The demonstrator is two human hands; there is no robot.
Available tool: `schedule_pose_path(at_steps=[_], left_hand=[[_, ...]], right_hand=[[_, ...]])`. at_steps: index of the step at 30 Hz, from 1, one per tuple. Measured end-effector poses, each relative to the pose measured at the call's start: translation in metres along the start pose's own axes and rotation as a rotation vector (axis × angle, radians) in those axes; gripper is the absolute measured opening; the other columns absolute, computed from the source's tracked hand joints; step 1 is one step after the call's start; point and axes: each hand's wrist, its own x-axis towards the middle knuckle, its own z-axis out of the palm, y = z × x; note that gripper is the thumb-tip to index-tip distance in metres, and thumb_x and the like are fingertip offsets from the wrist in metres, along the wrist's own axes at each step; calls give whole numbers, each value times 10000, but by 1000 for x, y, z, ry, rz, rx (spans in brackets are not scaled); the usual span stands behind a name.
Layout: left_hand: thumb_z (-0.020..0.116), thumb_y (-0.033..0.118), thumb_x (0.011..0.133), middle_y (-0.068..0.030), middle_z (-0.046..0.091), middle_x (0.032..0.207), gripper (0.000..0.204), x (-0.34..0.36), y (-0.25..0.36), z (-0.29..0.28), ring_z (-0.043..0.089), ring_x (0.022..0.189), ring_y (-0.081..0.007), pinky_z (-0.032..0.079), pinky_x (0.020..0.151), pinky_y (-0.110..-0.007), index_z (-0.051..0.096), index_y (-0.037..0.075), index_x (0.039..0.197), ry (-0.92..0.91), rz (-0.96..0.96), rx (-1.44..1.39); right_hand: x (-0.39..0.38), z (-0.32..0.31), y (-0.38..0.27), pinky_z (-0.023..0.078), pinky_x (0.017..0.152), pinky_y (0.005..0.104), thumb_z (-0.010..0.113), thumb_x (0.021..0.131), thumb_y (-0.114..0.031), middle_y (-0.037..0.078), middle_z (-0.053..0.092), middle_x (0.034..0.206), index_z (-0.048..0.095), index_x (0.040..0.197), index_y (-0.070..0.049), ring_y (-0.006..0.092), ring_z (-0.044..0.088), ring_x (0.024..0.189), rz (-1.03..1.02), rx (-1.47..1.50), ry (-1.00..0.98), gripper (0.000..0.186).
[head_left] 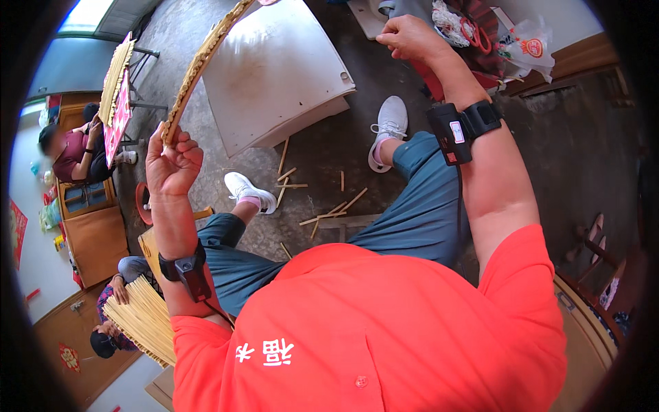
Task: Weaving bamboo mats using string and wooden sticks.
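My left hand (174, 161) is closed on the near end of a long, tan, knobbly-edged stick mat (199, 65), seen almost edge-on. The mat rises away from the hand and curves to the right, past the top edge of the view. My right hand (410, 38) is raised at the upper right with its fingers pinched together. Whatever may be between those fingers is too small to make out. A white table (274, 75) stands between my two arms, with the mat crossing over its left side.
Several loose wooden sticks (332, 214) lie on the floor between my feet. At the far left a person (72, 151) sits by a red-topped table with another mat (115, 82). Another person (117, 309) at lower left holds a slatted mat (141, 319). Red scissors (476, 36) and a plastic bag (528, 48) are beyond my right arm.
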Motion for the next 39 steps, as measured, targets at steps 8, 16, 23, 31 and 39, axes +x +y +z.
schedule_pose_path(at_steps=[8,16,23,31,39], left_hand=[[576,250,860,-95,569,737,252,6,-17,-10,519,622,-167,450,588,-265,587,3,910,-55,-33,-6],[582,246,872,-55,637,770,177,38,-115,-61,608,678,-171,489,560,-266,575,93,960,-39,-191,95],[611,290,852,-97,638,758,204,68,-194,-111,591,648,-162,479,571,-258,596,88,881,201,-269,313],[570,307,882,-97,648,842,238,91,-221,-127,608,754,-189,482,722,-317,588,75,933,182,-394,392],[494,262,917,-158,643,857,293,68,-184,-129,629,732,-215,502,646,-308,501,41,1108,28,-526,670]], right_hand=[[-3,4,4,509,502,309,608,804,-275,125,630,614,666,816,3,184,622,516,60,3,-146,285],[-6,2,10,509,512,342,615,796,-252,139,643,648,664,884,-1,202,637,545,95,-181,-321,271],[0,24,12,514,579,356,629,737,-214,163,644,665,676,816,-1,225,656,578,63,-368,-391,232],[-12,27,-13,497,695,403,675,719,-247,189,643,773,687,824,-27,329,636,745,-80,-359,-273,243],[-74,-131,-7,472,552,199,562,859,-187,54,640,786,638,951,-31,89,616,660,-257,346,254,197]])
